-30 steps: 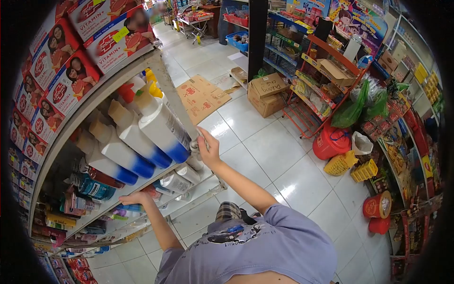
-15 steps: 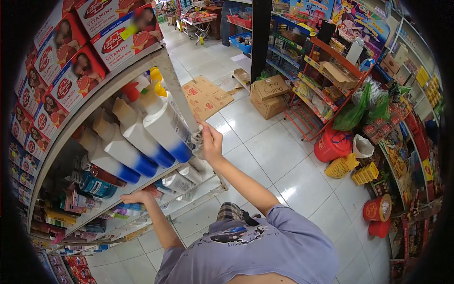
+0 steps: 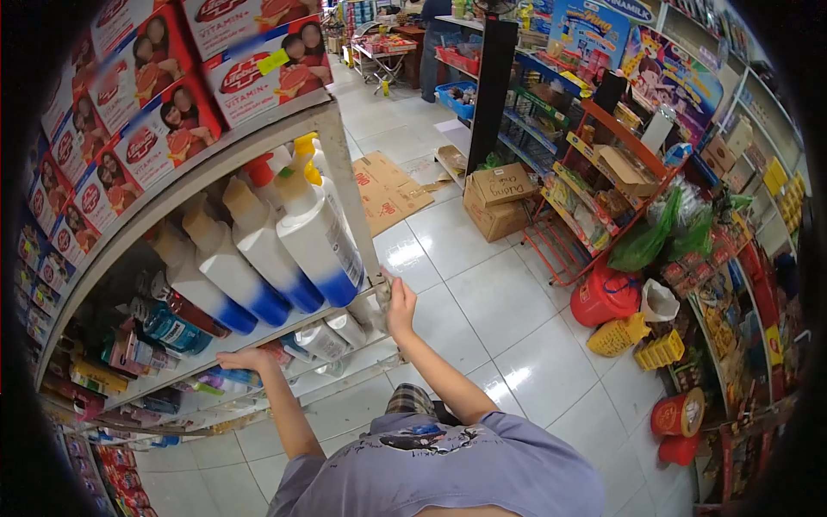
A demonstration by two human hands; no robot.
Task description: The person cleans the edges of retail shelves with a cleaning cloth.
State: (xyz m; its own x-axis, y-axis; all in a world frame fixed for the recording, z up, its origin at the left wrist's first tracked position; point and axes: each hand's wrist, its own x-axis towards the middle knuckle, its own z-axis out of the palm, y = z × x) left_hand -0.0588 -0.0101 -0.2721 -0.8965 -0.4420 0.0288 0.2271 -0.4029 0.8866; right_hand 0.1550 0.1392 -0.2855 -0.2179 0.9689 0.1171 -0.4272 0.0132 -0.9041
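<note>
My right hand is closed around a crumpled greyish cloth, partly hidden by the fingers, at the front corner of a white metal shelf. My left hand rests at the front edge of the bottle shelf, its fingers stretched out. Between and above the hands stands a row of white-and-blue pump bottles. A blue mouthwash bottle sits further left on that shelf. Below it, white bottles lie or stand on the lower level.
Red soap boxes are stacked on top of the shelf. Flattened cardboard lies on the tiled floor ahead. On the right are a cardboard box, a red rack and a red bucket. A person stands far back.
My right hand with the cloth has moved lower along the shelf's corner. My left hand keeps its place at the shelf edge. The view has shifted slightly.
</note>
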